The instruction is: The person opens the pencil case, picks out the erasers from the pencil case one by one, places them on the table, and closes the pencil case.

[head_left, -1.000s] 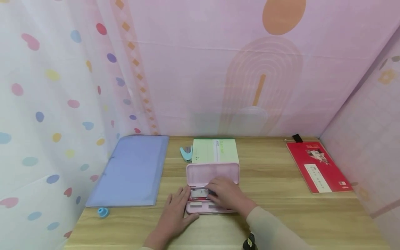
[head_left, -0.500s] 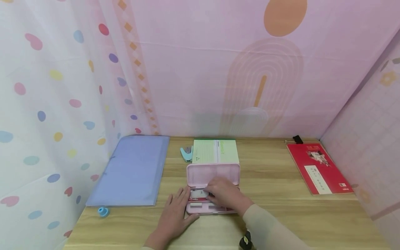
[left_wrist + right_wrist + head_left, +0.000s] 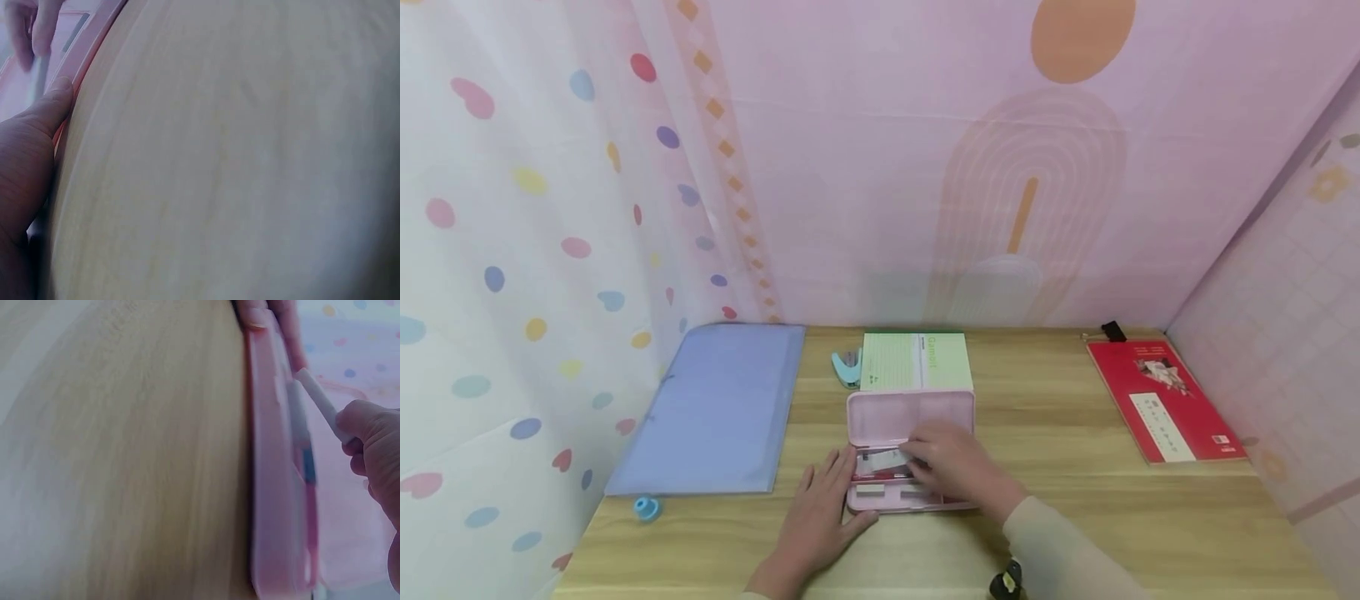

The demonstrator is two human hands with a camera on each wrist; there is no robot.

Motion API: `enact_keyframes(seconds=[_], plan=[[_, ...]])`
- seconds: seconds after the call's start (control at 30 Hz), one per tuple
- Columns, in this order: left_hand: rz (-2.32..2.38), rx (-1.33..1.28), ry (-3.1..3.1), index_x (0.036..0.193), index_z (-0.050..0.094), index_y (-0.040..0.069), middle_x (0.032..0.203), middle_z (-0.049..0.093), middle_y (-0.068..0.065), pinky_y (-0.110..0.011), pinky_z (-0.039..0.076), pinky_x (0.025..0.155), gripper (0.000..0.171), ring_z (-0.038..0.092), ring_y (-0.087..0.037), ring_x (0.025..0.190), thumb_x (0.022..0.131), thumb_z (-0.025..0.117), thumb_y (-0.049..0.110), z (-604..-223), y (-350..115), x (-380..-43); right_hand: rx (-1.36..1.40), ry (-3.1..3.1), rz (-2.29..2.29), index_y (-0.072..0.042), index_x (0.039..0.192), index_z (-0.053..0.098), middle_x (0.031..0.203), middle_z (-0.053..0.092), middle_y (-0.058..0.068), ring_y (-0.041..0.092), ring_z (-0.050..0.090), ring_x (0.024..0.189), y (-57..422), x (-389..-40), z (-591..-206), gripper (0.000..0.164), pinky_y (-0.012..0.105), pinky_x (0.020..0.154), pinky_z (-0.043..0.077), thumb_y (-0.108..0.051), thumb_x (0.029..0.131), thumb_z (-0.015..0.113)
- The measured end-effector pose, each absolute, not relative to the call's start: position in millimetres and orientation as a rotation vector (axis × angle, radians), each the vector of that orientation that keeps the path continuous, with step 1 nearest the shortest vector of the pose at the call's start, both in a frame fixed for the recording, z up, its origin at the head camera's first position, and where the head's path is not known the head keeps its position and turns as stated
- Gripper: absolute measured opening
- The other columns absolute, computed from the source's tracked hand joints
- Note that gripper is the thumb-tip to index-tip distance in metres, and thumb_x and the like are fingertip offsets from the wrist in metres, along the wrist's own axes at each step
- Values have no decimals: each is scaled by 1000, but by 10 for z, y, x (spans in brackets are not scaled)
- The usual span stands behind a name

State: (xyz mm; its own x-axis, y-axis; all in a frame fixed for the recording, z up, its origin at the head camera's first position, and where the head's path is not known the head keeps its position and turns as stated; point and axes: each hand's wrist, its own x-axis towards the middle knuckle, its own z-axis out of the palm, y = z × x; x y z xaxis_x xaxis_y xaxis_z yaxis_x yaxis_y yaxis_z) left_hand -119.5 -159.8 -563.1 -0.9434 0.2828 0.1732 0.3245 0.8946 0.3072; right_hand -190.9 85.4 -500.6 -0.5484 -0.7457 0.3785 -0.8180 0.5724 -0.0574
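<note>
A pink pencil case (image 3: pixel 910 418) lies open on the table with its lid tipped back. My right hand (image 3: pixel 961 467) is over its inner tray and pinches one end of a flat white block (image 3: pixel 886 460) between thumb and fingers. In the right wrist view the block (image 3: pixel 322 400) slants above the case. A red pen (image 3: pixel 872 478) lies in the tray beneath it. A small white block (image 3: pixel 870 491) sits in the front compartment. My left hand (image 3: pixel 820 512) rests against the case's left end, fingers extended; its thumb touches the front edge in the left wrist view.
Behind the lid is a pale green notebook (image 3: pixel 895 362), with a light blue stapler (image 3: pixel 847 368) at its left. A blue folder (image 3: pixel 715 408) and a small blue round object (image 3: pixel 647 509) are at left. A red booklet (image 3: pixel 1165 400) and black binder clip (image 3: pixel 1114 332) lie at right.
The white block lay level in the tray; now it is tilted, its right end raised. My right hand has shifted slightly right with it. The left hand stays in place.
</note>
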Motion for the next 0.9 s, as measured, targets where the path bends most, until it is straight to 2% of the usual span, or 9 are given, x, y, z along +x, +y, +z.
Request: enact_keyframes(seconds=[0.23, 0.4, 0.63, 0.9], plan=[[-519, -447, -2974, 154, 21, 13, 156, 29, -5, -52, 15, 116, 99, 23, -24, 144, 83, 41, 78, -5599, -1580, -1198, 1119, -2373, 446, -10, 104, 74, 100, 68, 1, 14, 63, 90, 1376, -1867, -4911, 26, 29, 75, 56, -17, 79, 77], [-513, -438, -2985, 154, 21, 13, 156, 30, -5, -52, 15, 116, 99, 23, -24, 144, 83, 40, 79, -5599, -1579, -1194, 973, -2371, 444, -5, 106, 74, 100, 70, 6, 19, 66, 90, 1802, -1889, -4898, 33, 36, 77, 57, -12, 74, 81], [-493, -439, -2996, 154, 22, 12, 156, 30, -6, -52, 15, 116, 99, 23, -24, 144, 83, 39, 79, -5579, -1579, -1205, 676, -2585, 468, -5, 111, 72, 106, 69, 8, 24, 64, 96, 2253, -1937, -4959, 34, 42, 80, 56, -12, 79, 79], [-495, -439, -2999, 154, 23, 11, 155, 31, -6, -54, 16, 115, 99, 24, -25, 143, 83, 42, 77, -5574, -1574, -1187, 585, -2662, 509, -6, 113, 71, 108, 68, 8, 25, 62, 100, 2427, -2078, -5108, 31, 45, 85, 54, -15, 84, 76]])
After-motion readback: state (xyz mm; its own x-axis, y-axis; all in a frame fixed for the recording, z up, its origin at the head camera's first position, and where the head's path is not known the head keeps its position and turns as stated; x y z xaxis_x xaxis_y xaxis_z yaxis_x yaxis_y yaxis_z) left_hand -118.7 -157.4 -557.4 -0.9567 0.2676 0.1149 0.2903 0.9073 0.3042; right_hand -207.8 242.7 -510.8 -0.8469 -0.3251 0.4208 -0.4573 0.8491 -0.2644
